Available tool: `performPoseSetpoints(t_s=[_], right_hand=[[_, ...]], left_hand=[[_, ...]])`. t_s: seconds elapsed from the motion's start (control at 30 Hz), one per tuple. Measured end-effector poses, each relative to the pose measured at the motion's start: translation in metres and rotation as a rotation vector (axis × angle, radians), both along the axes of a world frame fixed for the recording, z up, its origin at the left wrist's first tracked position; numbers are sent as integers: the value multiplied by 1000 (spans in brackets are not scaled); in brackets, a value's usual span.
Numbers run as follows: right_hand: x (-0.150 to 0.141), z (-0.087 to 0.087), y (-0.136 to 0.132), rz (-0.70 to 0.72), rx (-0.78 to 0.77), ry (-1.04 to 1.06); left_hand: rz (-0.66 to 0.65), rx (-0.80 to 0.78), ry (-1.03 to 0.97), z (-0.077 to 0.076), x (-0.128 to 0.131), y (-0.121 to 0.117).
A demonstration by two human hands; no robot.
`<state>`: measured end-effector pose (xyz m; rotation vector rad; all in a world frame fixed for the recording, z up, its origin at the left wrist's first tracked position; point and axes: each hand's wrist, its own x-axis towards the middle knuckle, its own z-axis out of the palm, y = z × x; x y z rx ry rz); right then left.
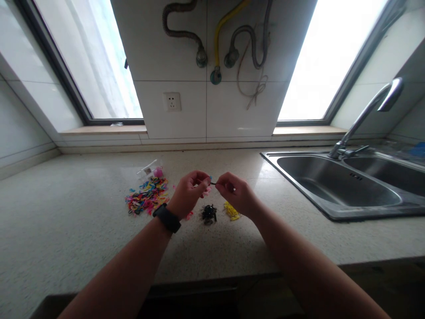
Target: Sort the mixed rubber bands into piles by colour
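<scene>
Black pieces (209, 214) and yellow pieces (231, 211) lie heaped on the speckled pale table (206, 259) near the left hand (187, 195) and right hand (238, 192), their closed grips pinching a thin dark strand (213, 183), a multicoloured heap (148, 196) farther left.

Left hand (186, 194), right hand (239, 192) near each other, fingers (227, 179) pinched; forearms (128, 261) slanting inward.

The dark strand (213, 183) between the left hand (192, 191) and the right hand (235, 191) is too small to be identified, its ends hidden; the pink pieces (189, 215) are partly covered by the left hand; the yellow hose (217, 37) is cut off by the top edge; the right sink basin (388, 170) and a blurred blue object (418, 149) by the right edge.
</scene>
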<state>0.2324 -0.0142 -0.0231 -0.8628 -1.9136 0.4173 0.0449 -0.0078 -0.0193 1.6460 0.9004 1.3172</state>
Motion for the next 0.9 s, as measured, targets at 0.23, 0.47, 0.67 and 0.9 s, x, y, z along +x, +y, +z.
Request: performPoseSetpoints(t_s=[0.23,0.47,0.67,0.9], right_hand=[[3,1,4,1,-81,199],[3,7,3,41,-157,339],[8,5,8,16,-167,350],[12,7,9,-1,-158,345]], left_hand=[[-16,-61,-117,6,-4,-2],[-72,-106,-252,10,-8,-4],[-113,-117,-315,15,-13,-7],[-175,-122,-353,18,-13,-10]])
